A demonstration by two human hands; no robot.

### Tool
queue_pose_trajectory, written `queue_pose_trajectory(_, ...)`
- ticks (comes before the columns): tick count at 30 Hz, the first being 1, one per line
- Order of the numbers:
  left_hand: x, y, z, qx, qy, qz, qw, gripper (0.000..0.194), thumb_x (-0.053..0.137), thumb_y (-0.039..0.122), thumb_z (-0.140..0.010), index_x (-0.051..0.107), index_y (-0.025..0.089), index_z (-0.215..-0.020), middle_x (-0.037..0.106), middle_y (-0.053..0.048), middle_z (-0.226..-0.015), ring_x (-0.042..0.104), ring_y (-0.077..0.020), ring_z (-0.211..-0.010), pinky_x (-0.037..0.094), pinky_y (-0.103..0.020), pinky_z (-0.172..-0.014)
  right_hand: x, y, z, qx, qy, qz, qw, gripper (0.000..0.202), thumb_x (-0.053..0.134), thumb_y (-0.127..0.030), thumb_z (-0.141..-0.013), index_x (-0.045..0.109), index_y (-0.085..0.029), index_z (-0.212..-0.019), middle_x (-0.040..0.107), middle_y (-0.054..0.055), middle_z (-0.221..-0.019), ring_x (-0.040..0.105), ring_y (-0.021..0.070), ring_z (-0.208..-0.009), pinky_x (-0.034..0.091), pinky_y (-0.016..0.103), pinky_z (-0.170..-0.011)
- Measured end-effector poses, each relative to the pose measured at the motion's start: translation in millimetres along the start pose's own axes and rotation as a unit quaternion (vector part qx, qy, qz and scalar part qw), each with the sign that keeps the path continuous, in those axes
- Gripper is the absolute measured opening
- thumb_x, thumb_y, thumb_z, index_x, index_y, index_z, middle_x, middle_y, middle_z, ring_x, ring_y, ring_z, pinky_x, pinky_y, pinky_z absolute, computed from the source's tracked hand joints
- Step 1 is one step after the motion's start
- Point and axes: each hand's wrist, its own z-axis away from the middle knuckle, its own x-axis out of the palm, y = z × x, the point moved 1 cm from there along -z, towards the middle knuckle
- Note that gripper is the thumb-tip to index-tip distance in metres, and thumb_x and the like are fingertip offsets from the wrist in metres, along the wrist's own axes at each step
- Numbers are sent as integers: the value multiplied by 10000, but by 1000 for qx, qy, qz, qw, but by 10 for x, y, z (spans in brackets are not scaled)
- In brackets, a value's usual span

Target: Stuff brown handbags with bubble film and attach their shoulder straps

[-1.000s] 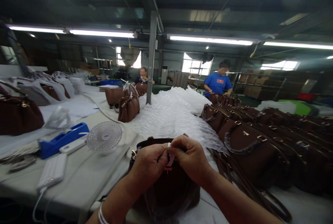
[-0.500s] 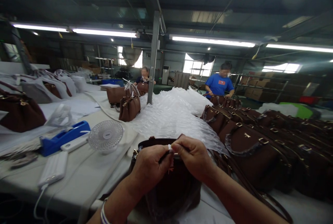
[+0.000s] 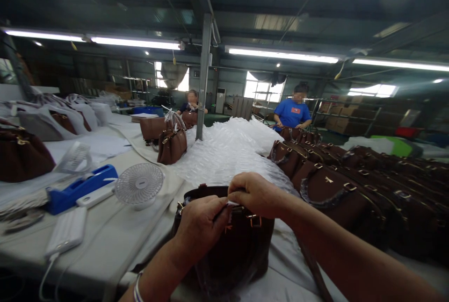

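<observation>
Now the right hand [image 3: 254,194] has slid toward 3 o'clock along the brown handbag's [image 3: 224,246] rim, pinching a white strip [image 3: 232,203]; the left hand [image 3: 203,227] stays clenched on it. That handbag stands on the counter [image 3: 105,236], at 6 o'clock from the bubble wrap [image 3: 228,152].

White table [image 3: 105,241] with brown handbags [image 3: 336,190], fan [image 3: 139,185], bubble wrap [image 3: 224,152]

Around the steel post [image 3: 204,77] are two co-workers [image 3: 293,111], one small white fan [image 3: 139,185], one blue tape dispenser [image 3: 75,190], one white power bank [image 3: 67,232], and two brown handbags [image 3: 171,145] just left of it.
</observation>
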Motion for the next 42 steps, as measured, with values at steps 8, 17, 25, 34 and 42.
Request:
queue_pose_trajectory(8,-73,-54,-114,55,-34,-37,997,297,531,326,-1012,601,186,-759,580,0,-710,505,-136,-628,316,-295,-601,-45,-142,-146,-131,89,249,956,116,643,-128,-889,692,-145,-785,707,71,-775,605,202,-777,402,362,-846)
queue_pose_trajectory(17,-136,-118,-109,-14,-48,64,997,207,556,337,-1016,693,224,-911,681,12,-831,602,-140,-772,410,-258,-727,-75,24,-179,27,-54,-90,994,131,622,-246,-894,695,-163,-823,615,-27,-688,515,124,-625,386,229,-566)
queue_pose_trajectory(25,-163,-113,-218,41,-85,-62,994,293,565,370,-1000,627,188,-779,633,-7,-755,573,-166,-683,384,-292,-626,-11,-2,-238,-44,118,99,987,276,604,-200,-913,613,-165,-640,590,3,-694,481,133,-679,330,267,-653)
queue_pose_trajectory(34,-330,-134,-447,38,26,12,999,241,680,287,-939,693,220,-1170,697,-40,-1028,657,-190,-944,504,-309,-862,-62,85,-334,5,136,89,987,328,567,-234,-978,545,-177,-655,556,-42,-632,438,106,-619,301,234,-583)
queue_pose_trajectory(42,-164,-107,-672,79,-91,62,991,196,588,92,-922,700,185,-791,691,-16,-854,648,-150,-821,510,-265,-791,-69,95,-388,60,188,156,968,297,567,-267,-979,635,-179,-703,661,44,-707,491,161,-653,267,299,-614)
